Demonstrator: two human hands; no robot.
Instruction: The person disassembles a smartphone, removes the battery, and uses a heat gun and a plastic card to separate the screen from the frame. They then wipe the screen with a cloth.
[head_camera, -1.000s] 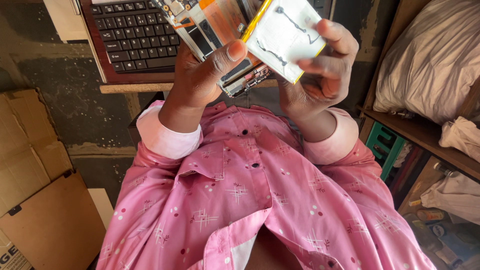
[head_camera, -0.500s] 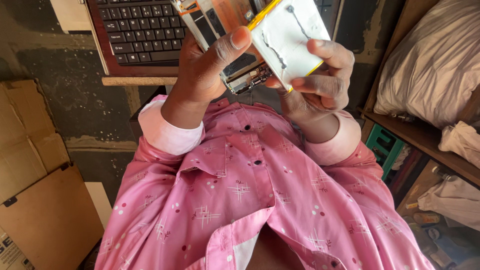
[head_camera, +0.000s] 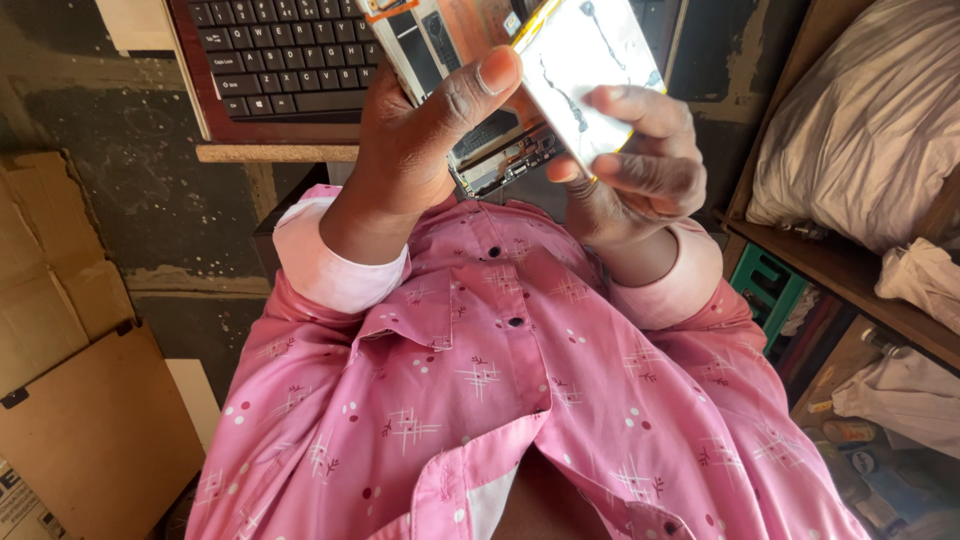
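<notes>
Opened device (head_camera: 470, 110), flat and rectangular, held high over the lap near the picture's top edge; its upper end runs out of view. Left hand (head_camera: 420, 150) wraps it from beneath, fingers closed on the casing, thumb pressed across the exposed inner face of dark parts and metal. Right hand (head_camera: 640, 170) holds a white, glossy flat panel (head_camera: 590, 70) with a yellow rim, fingers curled around its lower edge; panel tilts up off the device, hinged along one side. Behind both, a black keyboard (head_camera: 270, 50) on a reddish bench (head_camera: 280, 140), just beyond the hands. Little room: brown cardboard (head_camera: 70, 400) crowds one side, a wooden shelf (head_camera: 850, 280) with pale cloth bundles the other. Pink printed shirt (head_camera: 500, 400) below, soft and creased.
</notes>
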